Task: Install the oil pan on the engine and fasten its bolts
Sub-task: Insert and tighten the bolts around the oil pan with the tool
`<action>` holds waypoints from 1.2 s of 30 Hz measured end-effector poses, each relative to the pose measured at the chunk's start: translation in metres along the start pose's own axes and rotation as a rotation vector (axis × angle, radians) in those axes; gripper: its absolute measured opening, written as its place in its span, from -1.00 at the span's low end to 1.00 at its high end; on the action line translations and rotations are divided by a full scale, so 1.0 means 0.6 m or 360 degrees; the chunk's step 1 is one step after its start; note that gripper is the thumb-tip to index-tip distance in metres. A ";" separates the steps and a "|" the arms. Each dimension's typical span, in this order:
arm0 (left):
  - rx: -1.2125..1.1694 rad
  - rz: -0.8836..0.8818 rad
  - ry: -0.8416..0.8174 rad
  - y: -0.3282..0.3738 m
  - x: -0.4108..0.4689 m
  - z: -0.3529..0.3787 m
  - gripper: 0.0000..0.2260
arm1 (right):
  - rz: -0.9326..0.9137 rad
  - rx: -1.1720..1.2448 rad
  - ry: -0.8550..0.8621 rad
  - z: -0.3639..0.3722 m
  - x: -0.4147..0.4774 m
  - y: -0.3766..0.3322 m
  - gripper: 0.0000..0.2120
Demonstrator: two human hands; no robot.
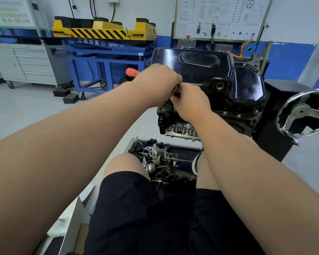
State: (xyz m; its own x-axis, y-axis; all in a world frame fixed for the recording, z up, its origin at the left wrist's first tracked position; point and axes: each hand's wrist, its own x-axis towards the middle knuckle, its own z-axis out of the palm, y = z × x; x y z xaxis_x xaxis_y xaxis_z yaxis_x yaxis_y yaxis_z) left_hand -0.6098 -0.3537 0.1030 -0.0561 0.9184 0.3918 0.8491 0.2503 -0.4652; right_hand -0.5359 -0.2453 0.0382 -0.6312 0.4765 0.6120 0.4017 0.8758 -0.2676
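The black oil pan point(201, 70) lies on top of the upturned engine point(180, 129), which is held on a stand. Several bolts point(238, 116) show along the pan's near flange. My left hand point(157, 83) and my right hand point(190, 102) meet at the pan's near left corner. Both are closed around a small shiny metal part point(175, 88), only a sliver of which shows between the fingers; I cannot tell what it is. The corner of the flange under the hands is hidden.
A chrome handwheel point(302, 115) sticks out from the stand at the right. A tray of loose engine parts point(160, 159) sits below the engine by my knees. Behind stand a blue and yellow lift table point(103, 39), a grey drawer cabinet point(31, 63) and a wiring board point(221, 17).
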 end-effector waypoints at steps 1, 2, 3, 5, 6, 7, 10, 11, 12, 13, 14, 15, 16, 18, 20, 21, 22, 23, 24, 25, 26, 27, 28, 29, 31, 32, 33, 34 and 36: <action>-0.0028 -0.0031 0.0012 0.000 0.000 0.002 -0.85 | 0.0019 -0.0019 0.0026 0.001 0.001 0.000 -0.91; -0.0051 -0.0074 0.0023 0.003 0.000 0.003 -0.83 | 0.0050 -0.0047 0.0047 0.002 0.002 -0.001 -0.86; -0.0066 -0.0109 0.0033 0.007 0.001 0.004 -0.82 | 0.0082 -0.0081 0.0069 0.002 0.002 -0.002 -0.82; -0.0083 -0.0135 0.0032 0.015 0.004 0.003 -0.82 | 0.0142 -0.0120 0.0081 0.002 0.002 -0.003 -0.83; -0.0086 -0.0122 0.0028 0.018 0.004 0.002 -0.83 | 0.0157 -0.0111 0.0067 0.003 0.001 -0.002 -0.89; -0.0079 -0.0095 0.0027 0.020 0.004 0.001 -0.85 | 0.0151 -0.0066 0.0038 0.003 0.001 0.000 -0.95; -0.0056 0.0012 0.0058 0.015 0.001 0.002 -0.88 | 0.0086 0.0056 -0.0075 0.003 0.002 0.007 -0.94; -0.0054 0.0037 0.0074 0.011 0.000 0.003 -0.89 | 0.0080 0.0030 -0.0077 0.002 0.002 0.007 -0.89; -0.0048 0.0048 0.0086 0.009 0.000 0.005 -0.88 | 0.0093 -0.0010 -0.0045 0.003 0.003 0.006 -0.82; -0.0042 0.0037 0.0095 0.008 0.000 0.006 -0.87 | 0.0117 -0.0046 0.0012 0.003 0.004 0.005 -0.77; -0.0041 0.0001 0.0102 0.009 0.000 0.007 -0.85 | 0.0153 -0.0084 0.0052 0.004 0.004 0.004 -0.75; -0.0048 -0.0050 0.0097 0.012 0.002 0.008 -0.82 | 0.0177 -0.0127 0.0074 0.005 0.003 0.002 -0.75; -0.0065 -0.0102 0.0080 0.015 0.003 0.007 -0.80 | 0.0196 -0.0171 0.0058 0.005 0.003 0.001 -0.77; -0.0113 -0.0173 0.0048 0.019 0.006 0.006 -0.78 | 0.0211 -0.0207 0.0009 0.006 0.002 -0.001 -0.81; -0.0116 -0.0142 0.0064 0.019 0.007 0.006 -0.81 | 0.0196 -0.0175 0.0067 0.004 0.001 0.001 -0.88; -0.0091 -0.0097 0.0081 0.019 0.007 0.007 -0.83 | 0.0149 -0.0139 0.0085 0.003 0.000 0.002 -0.88; -0.0067 -0.0053 0.0097 0.018 0.005 0.008 -0.85 | 0.0096 -0.0055 0.0073 0.002 0.001 0.005 -0.90; -0.0056 -0.0025 0.0112 0.017 0.004 0.009 -0.85 | 0.0046 0.0054 0.0008 -0.001 0.001 0.006 -0.96; -0.0061 -0.0015 0.0122 0.016 0.003 0.009 -0.84 | 0.0021 0.0148 -0.0055 -0.004 0.002 0.005 -0.88; -0.0075 -0.0019 0.0128 0.015 0.002 0.009 -0.82 | -0.0004 0.0179 -0.0102 -0.008 0.002 0.004 -0.78; -0.0087 -0.0035 0.0131 0.015 0.002 0.008 -0.80 | -0.0022 0.0120 -0.0097 -0.009 0.005 0.006 -0.72; -0.0095 -0.0057 0.0132 0.015 0.002 0.008 -0.79 | -0.0034 0.0006 -0.0066 -0.009 0.006 0.004 -0.70; -0.0102 -0.0087 0.0128 0.016 0.003 0.008 -0.79 | -0.0023 -0.0108 -0.0017 -0.008 0.007 0.003 -0.69; -0.0112 -0.0123 0.0118 0.019 0.006 0.007 -0.80 | 0.0014 -0.0163 0.0043 -0.007 0.006 0.002 -0.70; -0.0149 -0.0212 0.0088 0.025 0.009 0.006 -0.83 | 0.0115 -0.0140 0.0113 -0.002 0.005 0.003 -0.73; -0.0162 -0.0261 0.0065 0.027 0.010 0.005 -0.83 | 0.0123 -0.0118 0.0122 0.000 0.004 0.003 -0.76; -0.0171 -0.0306 0.0041 0.027 0.010 0.005 -0.82 | 0.0113 -0.0088 0.0113 0.002 0.004 0.006 -0.80; -0.0177 -0.0340 0.0024 0.026 0.008 0.006 -0.78 | 0.0097 -0.0015 0.0069 0.002 0.003 0.007 -0.82; -0.0184 -0.0352 0.0007 0.021 0.005 0.010 -0.69 | 0.0011 0.0175 -0.0066 -0.002 0.002 0.010 -0.80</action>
State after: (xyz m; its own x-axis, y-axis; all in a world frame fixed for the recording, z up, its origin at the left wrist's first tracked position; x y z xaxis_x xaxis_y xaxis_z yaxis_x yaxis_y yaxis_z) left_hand -0.6024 -0.3463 0.0938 -0.2453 0.8435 0.4778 0.8709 0.4082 -0.2736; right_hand -0.5331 -0.2396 0.0381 -0.6564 0.4832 0.5793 0.3322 0.8746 -0.3530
